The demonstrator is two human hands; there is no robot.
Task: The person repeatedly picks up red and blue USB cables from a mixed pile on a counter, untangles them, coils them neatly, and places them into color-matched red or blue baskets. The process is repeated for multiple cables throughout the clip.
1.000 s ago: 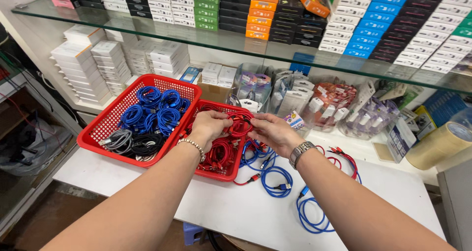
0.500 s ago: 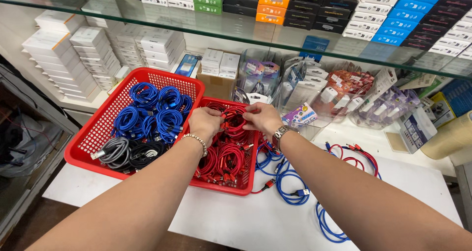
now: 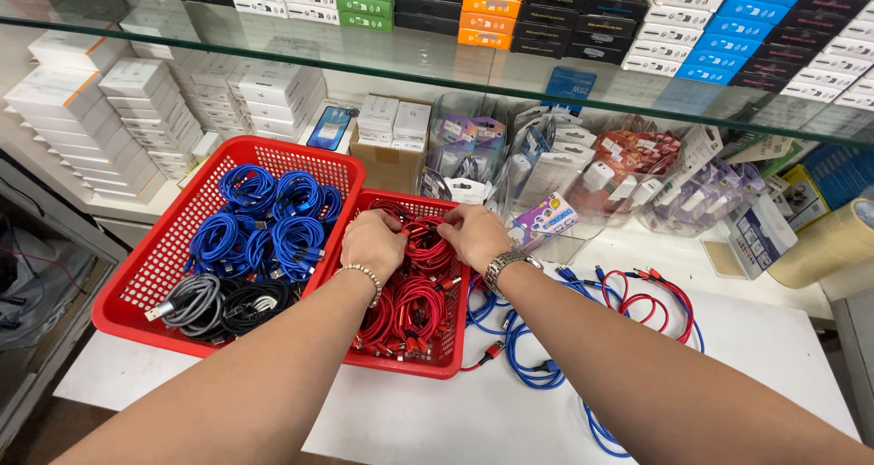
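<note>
Both hands sit close together inside the small red basket (image 3: 451, 360), fingers curled down onto the coiled red cables (image 3: 414, 301) at its far end. Left hand (image 3: 373, 242), beaded bracelet at the wrist, presses on one red coil; right hand (image 3: 473, 235), metal watch at the wrist, pinches a red coil just beside it; how firm either grip is, cannot tell. More red coils fill the basket under the left forearm. Left of the left hand, touching that basket, a bigger red basket (image 3: 150, 274) holds blue cable coils (image 3: 264, 219) plus grey and black coils (image 3: 218, 303) at its near end. Right of the right arm, loose blue and red cables (image 3: 592, 306) lie on the white surface (image 3: 455, 410). Beyond the hands: clear bags of packaged goods (image 3: 583, 169), small white boxes (image 3: 391, 119), a glass shelf (image 3: 437, 60) overhead. Far right, a roll of tape (image 3: 828, 242).
</note>
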